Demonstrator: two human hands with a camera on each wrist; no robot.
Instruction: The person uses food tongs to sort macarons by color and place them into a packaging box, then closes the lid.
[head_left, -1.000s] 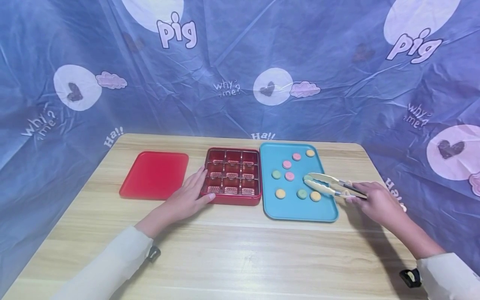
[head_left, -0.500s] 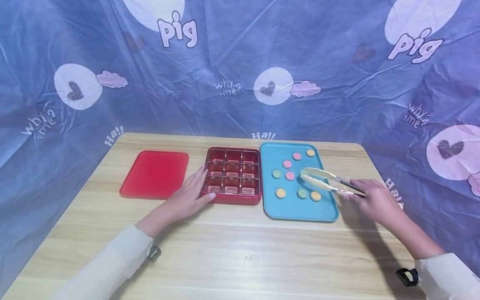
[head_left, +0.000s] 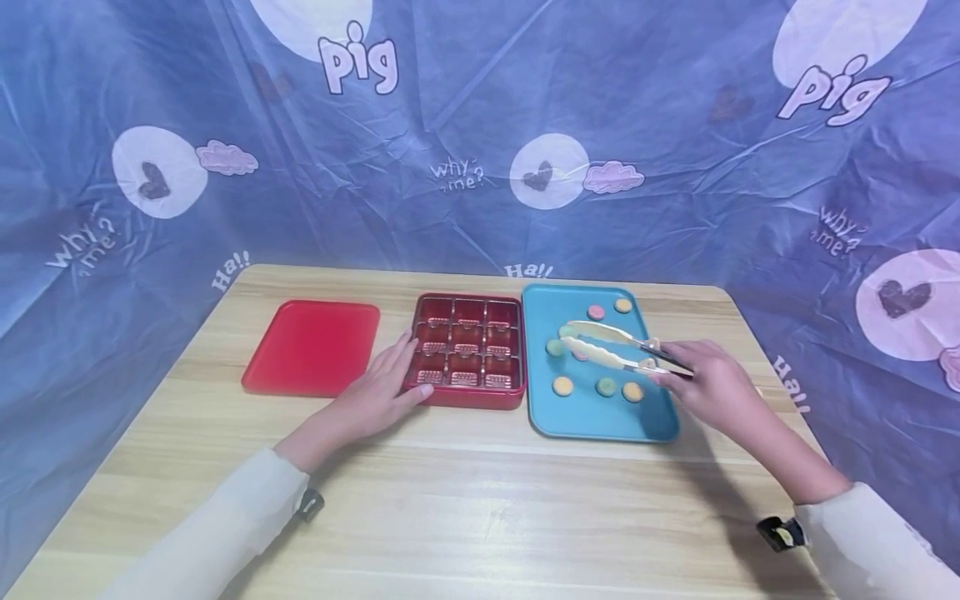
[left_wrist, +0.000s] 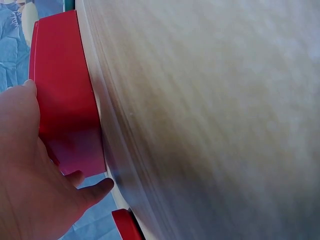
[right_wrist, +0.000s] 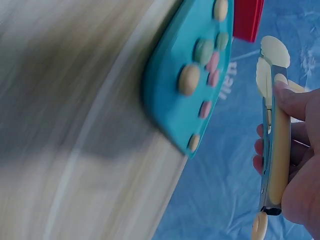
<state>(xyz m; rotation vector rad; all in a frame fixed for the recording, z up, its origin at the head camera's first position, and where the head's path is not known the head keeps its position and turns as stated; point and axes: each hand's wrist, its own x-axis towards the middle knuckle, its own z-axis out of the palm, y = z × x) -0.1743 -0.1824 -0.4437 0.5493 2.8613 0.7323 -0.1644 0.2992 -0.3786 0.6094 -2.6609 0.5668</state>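
Note:
My right hand (head_left: 708, 379) grips a pair of tongs (head_left: 626, 346) with cream-coloured tips, held above the blue tray (head_left: 592, 421). Between the tips sits a green macaron (head_left: 567, 332). Several more macarons lie on the tray, among them a green macaron (head_left: 555, 347) and a yellow macaron (head_left: 562, 386); the tongs partly cover a pink one. In the right wrist view the thumb presses along the tongs' handle (right_wrist: 279, 155). My left hand (head_left: 378, 387) rests against the left side of the red box (head_left: 465, 398), thumb at its front corner. The box has a clear divided insert.
A flat red lid (head_left: 311, 350) lies on the wooden table (head_left: 450, 500), left of the box. The tray stands close against the box's right side. A blue printed cloth (head_left: 450, 100) hangs behind and beside the table.
The tongs have lifted the green macaron and carried it left across the tray towards the box. My right hand moved left with them; my left hand has stayed against the box.

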